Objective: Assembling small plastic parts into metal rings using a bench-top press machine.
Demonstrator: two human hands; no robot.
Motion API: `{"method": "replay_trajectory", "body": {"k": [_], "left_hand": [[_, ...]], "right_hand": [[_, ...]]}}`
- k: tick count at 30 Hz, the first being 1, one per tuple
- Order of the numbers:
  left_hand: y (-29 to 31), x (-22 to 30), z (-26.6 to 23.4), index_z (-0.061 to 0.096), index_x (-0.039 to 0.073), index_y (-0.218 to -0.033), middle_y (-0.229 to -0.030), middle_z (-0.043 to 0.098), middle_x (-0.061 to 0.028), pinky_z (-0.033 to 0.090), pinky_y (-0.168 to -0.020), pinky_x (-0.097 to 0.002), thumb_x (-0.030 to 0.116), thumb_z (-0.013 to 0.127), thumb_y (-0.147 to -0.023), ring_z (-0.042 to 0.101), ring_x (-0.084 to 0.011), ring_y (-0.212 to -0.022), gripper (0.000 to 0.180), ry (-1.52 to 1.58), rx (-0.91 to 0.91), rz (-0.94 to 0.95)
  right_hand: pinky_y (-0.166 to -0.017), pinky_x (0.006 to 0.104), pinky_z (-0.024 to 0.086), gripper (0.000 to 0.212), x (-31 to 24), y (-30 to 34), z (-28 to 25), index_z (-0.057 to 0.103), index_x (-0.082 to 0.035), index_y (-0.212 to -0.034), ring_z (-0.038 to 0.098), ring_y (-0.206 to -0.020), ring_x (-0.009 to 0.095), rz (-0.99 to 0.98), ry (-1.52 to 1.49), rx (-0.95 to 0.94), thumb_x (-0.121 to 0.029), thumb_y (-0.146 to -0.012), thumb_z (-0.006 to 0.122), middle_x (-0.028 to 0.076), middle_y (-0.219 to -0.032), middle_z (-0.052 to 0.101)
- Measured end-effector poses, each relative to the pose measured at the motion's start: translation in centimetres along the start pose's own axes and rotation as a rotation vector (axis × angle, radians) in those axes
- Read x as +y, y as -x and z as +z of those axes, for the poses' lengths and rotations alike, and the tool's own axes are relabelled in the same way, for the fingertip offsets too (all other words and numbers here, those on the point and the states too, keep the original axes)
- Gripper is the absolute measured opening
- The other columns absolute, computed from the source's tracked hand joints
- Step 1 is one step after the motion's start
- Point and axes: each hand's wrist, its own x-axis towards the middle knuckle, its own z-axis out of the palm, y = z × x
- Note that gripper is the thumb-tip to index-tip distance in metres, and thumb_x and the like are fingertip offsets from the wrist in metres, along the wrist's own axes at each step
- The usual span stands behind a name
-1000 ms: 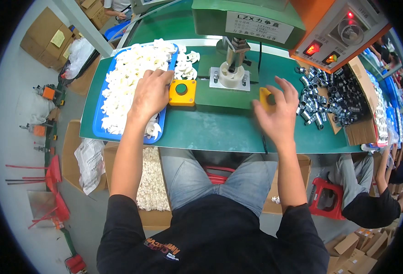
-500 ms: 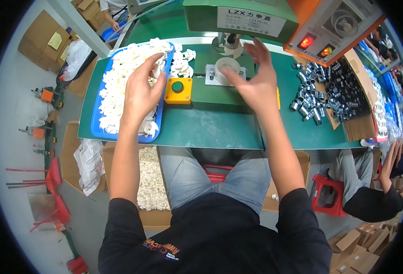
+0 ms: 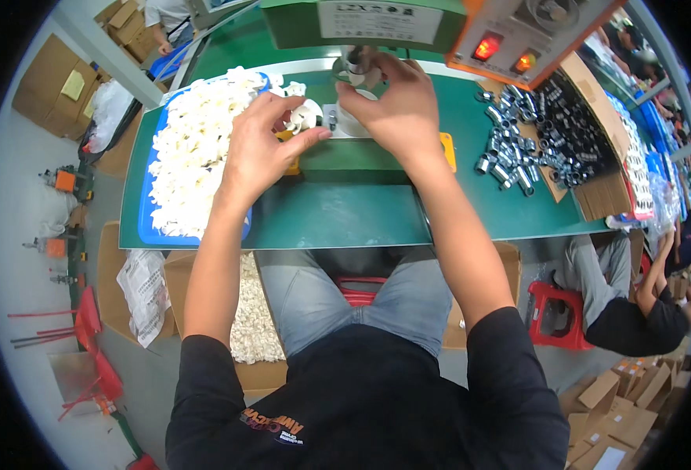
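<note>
My left hand [image 3: 258, 145] has its thumb and fingers curved around a white plastic part [image 3: 305, 116] with curved lobes, beside the tray. My right hand [image 3: 396, 102] reaches to the green press [image 3: 361, 160]. Its fingers close around a white finned part [image 3: 352, 78] at the metal ram [image 3: 354, 58], and they partly hide it. Below that, a round whitish holder [image 3: 352, 117] sits on the press's metal plate, half covered by my right thumb. A blue tray [image 3: 148, 227] heaped with white plastic parts [image 3: 193, 157] stands left of my left hand.
Metal sleeves [image 3: 506, 149] lie loose on the right of the green table [image 3: 330, 219], near a carton [image 3: 600, 200] of dark fittings. An orange control box [image 3: 459, 59] with lit switches stands at the back. Another person [image 3: 643, 313] sits at the right.
My left hand has moved right from over the tray, and a white part now shows in its fingers. The right hand has moved up to the ram and closed there. The view has shifted slightly.
</note>
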Motion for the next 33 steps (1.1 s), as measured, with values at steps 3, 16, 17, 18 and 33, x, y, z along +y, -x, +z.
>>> {"method": "replay_trajectory", "body": {"k": [3,16,17,18,33], "left_hand": [[-0.6,0.9,0.7,0.075,0.0,-0.107,-0.085,0.063,-0.0093,0.053,-0.07,-0.0359,0.028,0.092,-0.075,0.06,-0.0229,-0.074,0.046,-0.003,0.007,0.023],[-2.7,1.7,3.5,0.074,-0.001,-0.108,-0.088,0.065,-0.0103,0.05,-0.069,-0.0342,0.031,0.091,-0.074,0.059,-0.0223,-0.075,0.05,0.026,-0.039,0.109],[-3.1,1.7,4.0,0.074,-0.001,-0.108,-0.088,0.065,-0.0103,0.05,-0.069,-0.0342,0.031,0.091,-0.074,0.059,-0.0223,-0.075,0.05,0.03,-0.044,0.107],[-3.5,1.8,4.5,0.074,0.0,-0.109,-0.09,0.066,-0.0109,0.051,-0.071,-0.0348,0.032,0.091,-0.075,0.06,-0.0234,-0.076,0.05,0.0,-0.06,0.1],[-2.2,2.3,5.3,0.071,0.004,-0.116,-0.109,0.062,-0.014,0.051,-0.084,-0.0446,0.032,0.089,-0.072,0.06,-0.0338,-0.099,0.055,-0.093,-0.053,0.309]], "right_hand": [[-0.081,0.0435,0.054,0.041,0.6,-0.2,0.1,0.073,-0.007,-0.103,0.066,-0.084,0.032,-0.065,0.02,0.001,-0.034,-0.073,0.081,0.012,-0.085,0.072],[-0.099,0.0447,0.049,0.063,4.6,11.4,-22.3,0.068,-0.001,-0.125,0.062,-0.11,0.036,0.257,0.209,-0.999,-0.029,-0.072,0.086,0.018,-0.111,0.07],[-0.1,0.0441,0.049,0.066,4.3,12.2,-23.8,0.068,-0.001,-0.127,0.062,-0.11,0.036,0.293,0.281,-0.969,-0.029,-0.07,0.087,0.018,-0.113,0.07],[-0.102,0.0434,0.048,0.07,4.2,12.6,-24.9,0.067,0.0,-0.128,0.062,-0.111,0.036,0.328,0.355,-0.939,-0.029,-0.069,0.088,0.018,-0.115,0.07],[-0.081,0.0443,0.053,0.028,12.2,13.7,-19.5,0.071,-0.003,-0.107,0.066,-0.092,0.036,0.255,0.627,-0.322,-0.013,-0.083,0.08,0.014,-0.1,0.064]]}}
